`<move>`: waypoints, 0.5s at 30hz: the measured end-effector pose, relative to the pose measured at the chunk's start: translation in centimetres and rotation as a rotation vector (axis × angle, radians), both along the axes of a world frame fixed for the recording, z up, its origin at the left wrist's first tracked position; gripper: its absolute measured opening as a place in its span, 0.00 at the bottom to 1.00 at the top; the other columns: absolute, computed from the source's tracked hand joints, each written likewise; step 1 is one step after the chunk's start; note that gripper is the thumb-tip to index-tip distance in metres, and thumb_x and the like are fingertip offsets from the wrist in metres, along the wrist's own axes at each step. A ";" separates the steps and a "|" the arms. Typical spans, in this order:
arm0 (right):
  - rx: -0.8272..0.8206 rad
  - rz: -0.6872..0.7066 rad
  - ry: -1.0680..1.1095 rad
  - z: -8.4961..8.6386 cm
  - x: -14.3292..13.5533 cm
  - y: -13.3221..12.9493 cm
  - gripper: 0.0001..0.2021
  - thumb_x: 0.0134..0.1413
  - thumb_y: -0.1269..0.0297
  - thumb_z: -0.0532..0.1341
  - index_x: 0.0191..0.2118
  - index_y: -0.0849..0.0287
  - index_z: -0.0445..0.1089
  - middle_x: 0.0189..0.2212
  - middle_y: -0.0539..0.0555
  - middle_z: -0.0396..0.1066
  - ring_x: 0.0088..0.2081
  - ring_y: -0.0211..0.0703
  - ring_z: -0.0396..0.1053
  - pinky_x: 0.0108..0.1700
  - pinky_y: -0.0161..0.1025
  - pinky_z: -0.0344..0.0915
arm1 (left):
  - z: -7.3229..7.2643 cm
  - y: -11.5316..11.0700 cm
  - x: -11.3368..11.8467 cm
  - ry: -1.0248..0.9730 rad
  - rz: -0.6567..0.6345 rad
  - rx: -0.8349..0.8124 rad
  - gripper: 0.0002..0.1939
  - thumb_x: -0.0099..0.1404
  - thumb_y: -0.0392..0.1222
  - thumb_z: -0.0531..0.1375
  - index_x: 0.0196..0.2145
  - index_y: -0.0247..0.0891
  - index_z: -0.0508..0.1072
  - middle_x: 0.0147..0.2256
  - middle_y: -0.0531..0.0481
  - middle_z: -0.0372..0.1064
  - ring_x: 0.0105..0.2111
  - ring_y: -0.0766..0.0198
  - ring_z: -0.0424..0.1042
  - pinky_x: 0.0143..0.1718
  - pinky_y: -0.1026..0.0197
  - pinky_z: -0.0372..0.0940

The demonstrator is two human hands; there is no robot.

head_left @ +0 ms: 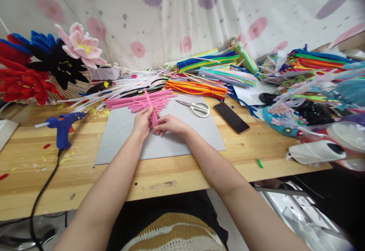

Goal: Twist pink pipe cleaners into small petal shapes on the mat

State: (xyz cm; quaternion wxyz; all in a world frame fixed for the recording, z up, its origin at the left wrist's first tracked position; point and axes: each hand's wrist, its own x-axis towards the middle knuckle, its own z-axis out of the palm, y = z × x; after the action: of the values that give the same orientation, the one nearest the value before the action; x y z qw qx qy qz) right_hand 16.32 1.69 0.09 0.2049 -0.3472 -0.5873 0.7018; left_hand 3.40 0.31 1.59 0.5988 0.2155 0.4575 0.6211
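Observation:
Both hands meet over the grey cutting mat (pixel 119 140), holding a small bundle of pink pipe cleaners (pixel 150 108) that points up and away from me. My left hand (pixel 142 121) is closed around the bundle's middle. At its lower end, my right hand (pixel 169 124) has its fingers pinched on the same pipe cleaners. Just beyond the hands lies a loose pile of pink pipe cleaners (pixel 122 102), partly cut short. Right of the pile, scissors (pixel 199 109) with pale handles rest on the mat.
A blue hot glue gun (pixel 63 127) with a trailing cord stands at left, near pipe-cleaner flowers (pixel 82 45). A phone (pixel 231 117) lies right of the mat. Bundles of coloured pipe cleaners (pixel 196 89) line the back. A white roll (pixel 315 151) sits at the right edge.

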 end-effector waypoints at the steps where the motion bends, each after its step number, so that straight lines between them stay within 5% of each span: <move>1: 0.019 0.032 -0.005 0.2 0.5 0.1 0.07 0.38 0.67 0.68 0.27 0.64 0.74 0.23 0.51 0.73 0.24 0.32 0.68 0.27 0.29 0.65 | 0.2 -0.1 -0.3 0.005 -0.035 -0.015 0.02 0.56 0.33 0.62 0.27 0.31 0.73 0.22 0.51 0.70 0.21 0.71 0.70 0.27 0.67 0.67; 3: 0.038 0.041 -0.009 0.7 1.5 0.5 0.11 0.37 0.65 0.68 0.31 0.63 0.74 0.26 0.52 0.74 0.26 0.33 0.68 0.26 0.29 0.64 | 0.5 -0.3 -0.9 0.029 -0.139 -0.054 0.04 0.58 0.33 0.61 0.26 0.30 0.73 0.21 0.51 0.69 0.19 0.71 0.69 0.24 0.68 0.67; 8: 0.035 -0.454 0.182 1.1 2.2 1.6 0.13 0.41 0.57 0.66 0.30 0.60 0.69 0.27 0.47 0.71 0.24 0.28 0.64 0.23 0.27 0.56 | 0.5 -0.7 -1.7 0.065 -0.414 -0.129 0.06 0.61 0.33 0.58 0.29 0.29 0.74 0.19 0.51 0.67 0.16 0.72 0.66 0.18 0.70 0.65; 15: -0.045 -0.511 0.293 0.5 0.4 1.8 0.17 0.35 0.56 0.68 0.29 0.60 0.64 0.21 0.44 0.66 0.22 0.28 0.62 0.21 0.27 0.53 | 0.1 -0.9 -1.2 0.116 -0.466 -0.129 0.05 0.60 0.33 0.59 0.31 0.29 0.76 0.20 0.50 0.68 0.17 0.72 0.67 0.17 0.70 0.65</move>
State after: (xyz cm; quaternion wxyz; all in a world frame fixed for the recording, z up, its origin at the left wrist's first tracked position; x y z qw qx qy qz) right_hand 16.69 3.50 0.56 0.4498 -0.3832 -0.4295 0.6829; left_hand 2.20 -0.58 1.65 0.7113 0.3117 0.4677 0.4221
